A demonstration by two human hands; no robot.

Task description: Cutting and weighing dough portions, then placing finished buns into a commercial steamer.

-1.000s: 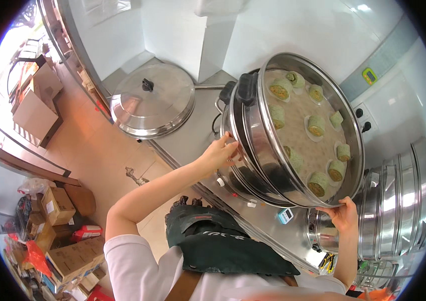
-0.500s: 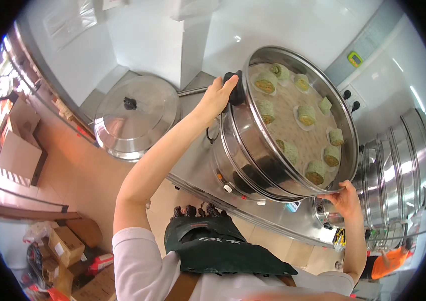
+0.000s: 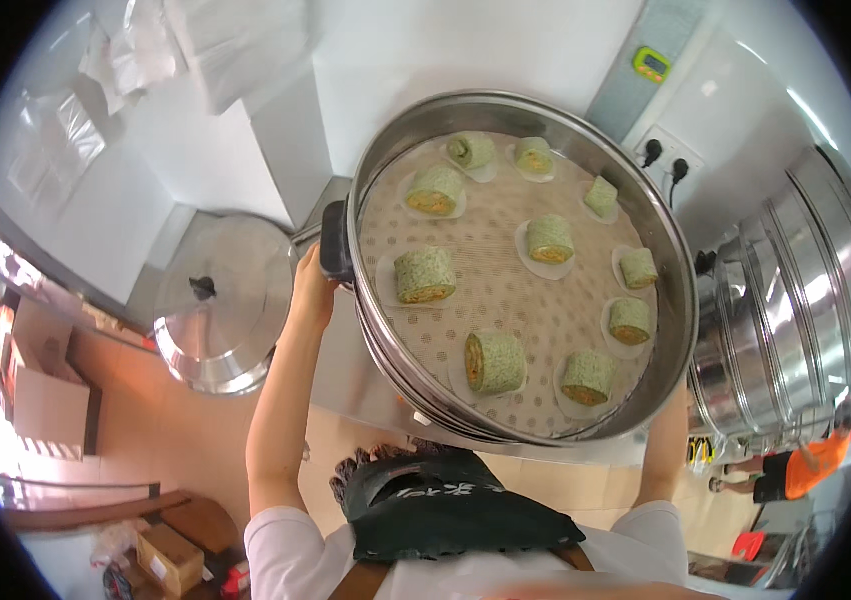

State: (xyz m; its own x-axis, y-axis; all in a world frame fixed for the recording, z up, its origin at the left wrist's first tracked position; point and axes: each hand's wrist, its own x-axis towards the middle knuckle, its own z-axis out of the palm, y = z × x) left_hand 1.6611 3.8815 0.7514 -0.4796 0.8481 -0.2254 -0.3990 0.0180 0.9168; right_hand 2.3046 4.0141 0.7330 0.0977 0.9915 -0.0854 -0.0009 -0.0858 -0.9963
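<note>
A round steel steamer tier (image 3: 683,345) is tilted toward me, large in the middle of the view. My left hand (image 3: 314,287) is closed round its black side handle (image 3: 334,242). My right forearm (image 3: 663,445) reaches up behind the tier's lower right side, which hides that hand's fingers. Inside, several green rolled buns (image 3: 550,239) with orange filling sit on white paper rounds, spread over a beige perforated mat (image 3: 465,235). More steel rims (image 3: 385,358) show under the tier at the left; whether it touches them I cannot tell.
A domed steel lid (image 3: 235,262) lies on the left. Stacked steel tiers (image 3: 795,300) stand close on the right, below plugged-in cords (image 3: 652,152) and a green timer (image 3: 651,64). A person in orange (image 3: 817,465) is farther off at right. Cartons (image 3: 167,558) lie lower left.
The tier with the buns has come left and nearer to me, and shows more face-on. Both hands have moved with it; my right hand has gone from sight behind its edge.
</note>
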